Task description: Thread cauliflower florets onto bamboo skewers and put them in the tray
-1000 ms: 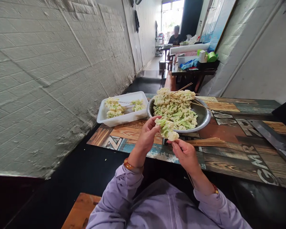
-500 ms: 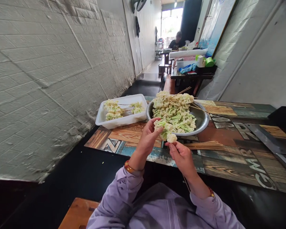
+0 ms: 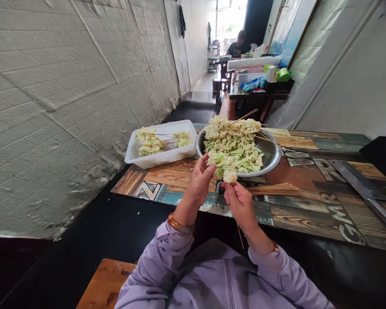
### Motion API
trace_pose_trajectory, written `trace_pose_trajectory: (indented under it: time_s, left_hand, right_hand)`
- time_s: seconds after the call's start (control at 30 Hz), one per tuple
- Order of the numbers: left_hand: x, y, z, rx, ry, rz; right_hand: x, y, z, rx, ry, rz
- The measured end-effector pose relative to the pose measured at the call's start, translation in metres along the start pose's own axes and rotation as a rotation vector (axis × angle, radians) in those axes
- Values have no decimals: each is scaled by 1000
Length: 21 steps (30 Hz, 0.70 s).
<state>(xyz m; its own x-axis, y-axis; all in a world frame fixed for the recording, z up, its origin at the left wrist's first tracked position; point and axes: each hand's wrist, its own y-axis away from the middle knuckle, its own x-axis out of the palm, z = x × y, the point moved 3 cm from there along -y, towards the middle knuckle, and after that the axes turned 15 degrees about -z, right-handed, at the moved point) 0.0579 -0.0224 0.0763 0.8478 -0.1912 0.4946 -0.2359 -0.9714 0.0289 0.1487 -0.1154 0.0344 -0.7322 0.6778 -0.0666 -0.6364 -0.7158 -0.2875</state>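
Pale green-white cauliflower florets (image 3: 223,165) are gripped by my left hand (image 3: 200,178), just in front of the metal bowl. My right hand (image 3: 240,201) pinches a thin wooden skewer (image 3: 240,235) right below the lowest floret; its lower end slants down toward my lap. How far the skewer runs through the florets is hidden. The metal bowl (image 3: 275,159) behind my hands holds loose cauliflower (image 3: 241,152), with skewered cauliflower (image 3: 218,128) resting on top. In the white tray (image 3: 133,159) at the left lie several cauliflower skewers (image 3: 150,143).
Bare skewers (image 3: 276,189) lie in a bundle on the patterned table (image 3: 167,177), right of my hands. A cleaver (image 3: 357,180) is at the right. Farther back stand another table (image 3: 254,92) with packages and a seated person (image 3: 236,48). A brick-patterned wall (image 3: 67,107) runs along the left.
Both hands and the florets have shifted slightly, and more of the skewer's lower end shows below my right hand. The whole view has tilted a little downward.
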Motion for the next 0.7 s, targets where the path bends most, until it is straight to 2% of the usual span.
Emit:
trace_pose_trajectory:
  time_s: [0.1,0.47,0.7]
  left_hand:
    - [4,6,5,-58,45,-12]
    - [15,11,5,-96,86,-109]
    - [19,14,3,-45,74,-66]
  right_hand:
    - [3,-1,1,-6,-10,-19]
    - [8,-2,0,-58,24,-25]
    - [8,-2,1,-52,-7,-31]
